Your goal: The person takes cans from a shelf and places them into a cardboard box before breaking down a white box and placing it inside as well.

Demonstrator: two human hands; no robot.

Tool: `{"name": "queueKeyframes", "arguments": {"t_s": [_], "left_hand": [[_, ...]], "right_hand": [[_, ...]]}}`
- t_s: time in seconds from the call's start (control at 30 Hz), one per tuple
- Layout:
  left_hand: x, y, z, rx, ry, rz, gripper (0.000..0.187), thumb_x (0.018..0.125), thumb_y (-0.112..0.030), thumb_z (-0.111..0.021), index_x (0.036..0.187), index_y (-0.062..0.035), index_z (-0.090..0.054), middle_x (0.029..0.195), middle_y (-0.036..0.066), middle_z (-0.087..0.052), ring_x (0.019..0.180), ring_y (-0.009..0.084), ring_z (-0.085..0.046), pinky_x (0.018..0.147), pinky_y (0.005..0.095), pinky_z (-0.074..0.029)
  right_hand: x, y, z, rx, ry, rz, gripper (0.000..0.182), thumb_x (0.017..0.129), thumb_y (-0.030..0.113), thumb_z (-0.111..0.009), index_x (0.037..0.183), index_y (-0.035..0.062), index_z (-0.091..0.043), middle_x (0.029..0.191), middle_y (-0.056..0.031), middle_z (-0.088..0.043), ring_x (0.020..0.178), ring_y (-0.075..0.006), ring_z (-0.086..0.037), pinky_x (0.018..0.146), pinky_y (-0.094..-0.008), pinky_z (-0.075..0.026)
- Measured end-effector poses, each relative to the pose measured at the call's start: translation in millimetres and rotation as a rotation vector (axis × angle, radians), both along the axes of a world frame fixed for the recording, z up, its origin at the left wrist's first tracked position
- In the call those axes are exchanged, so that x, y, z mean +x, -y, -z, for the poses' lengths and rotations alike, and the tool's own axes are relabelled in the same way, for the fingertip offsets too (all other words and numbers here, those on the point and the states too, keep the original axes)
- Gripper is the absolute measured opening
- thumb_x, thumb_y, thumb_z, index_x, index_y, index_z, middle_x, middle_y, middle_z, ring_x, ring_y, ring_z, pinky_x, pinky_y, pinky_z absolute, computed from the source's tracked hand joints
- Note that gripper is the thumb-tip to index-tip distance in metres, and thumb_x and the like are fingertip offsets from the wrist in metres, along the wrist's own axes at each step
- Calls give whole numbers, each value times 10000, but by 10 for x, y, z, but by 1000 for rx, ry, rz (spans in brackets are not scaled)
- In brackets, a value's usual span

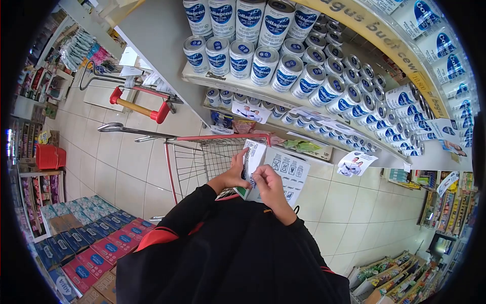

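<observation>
A white cardboard carton (287, 171) with printed handling icons stands at the near end of the shopping cart (202, 159). Its narrower side (254, 156) carries dark print and a bit of green low down. My left hand (233, 174) lies against the left edge of that side, fingers stretched and thumb apart. Over the upright edge between the two faces, my right hand (271, 187) has its fingers curled and pinched on the cardboard. What exactly lies between those fingertips is hidden. The inside of the carton cannot be seen.
Ahead, a shelf (223, 78) bears rows of white-and-blue Collagena cans (263, 66). A second cart handle (136, 105) is at the left. Stacked boxes (96, 258) stand at lower left, a red bin (50, 157) beyond. Goods racks (400, 276) fill the lower right; tiled floor (349, 202) lies between.
</observation>
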State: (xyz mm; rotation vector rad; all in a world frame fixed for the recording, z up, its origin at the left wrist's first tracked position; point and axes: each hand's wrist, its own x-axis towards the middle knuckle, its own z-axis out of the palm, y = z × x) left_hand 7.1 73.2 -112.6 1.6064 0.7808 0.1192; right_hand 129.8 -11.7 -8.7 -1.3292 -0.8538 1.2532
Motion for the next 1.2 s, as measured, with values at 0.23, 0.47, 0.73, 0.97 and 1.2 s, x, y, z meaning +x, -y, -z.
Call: {"name": "queueKeyframes", "arguments": {"t_s": [0.23,0.47,0.73,0.97,1.2], "left_hand": [[81,35,356,-334,-158,0,1208,465,-354,-707,1277,-57,136,1234,283,-114,1187,395,-124,979,400,-177],[160,424,1704,152,-422,323,1386,424,-499,-754,1193,5,283,1269,309,-10,1201,394,-89,990,367,-169],[104,232,713,-222,-222,28,1320,439,-377,-761,1223,-23,241,1259,291,-44,1196,381,-103,990,369,-173],[253,89,810,-223,-196,-4,1162,447,-356,-745,1251,-35,30,1179,255,-170,1161,362,-185,976,368,-203],[169,97,1016,-236,-116,-41,1110,457,-315,-734,1245,-29,-6,1158,238,-210,1149,340,-219,966,342,-223]], "right_hand": [[168,-96,549,-78,83,92,44,812,55,-478,786,35,-449,654,38,-446,598,-21,-393,541,-167,-330],[95,27,822,-149,85,-19,46,805,49,-483,785,25,-449,650,26,-451,588,-28,-396,519,-174,-335],[352,132,898,-194,37,-17,47,815,71,-474,783,40,-461,653,24,-445,568,-41,-398,519,-179,-336],[715,-26,1097,-336,-458,231,66,831,76,-439,790,59,-487,675,-13,-487,537,-79,-375,503,-191,-311],[828,-103,1194,-342,-454,176,61,823,96,-470,797,44,-486,679,-2,-482,561,-85,-396,528,-195,-325]]}}
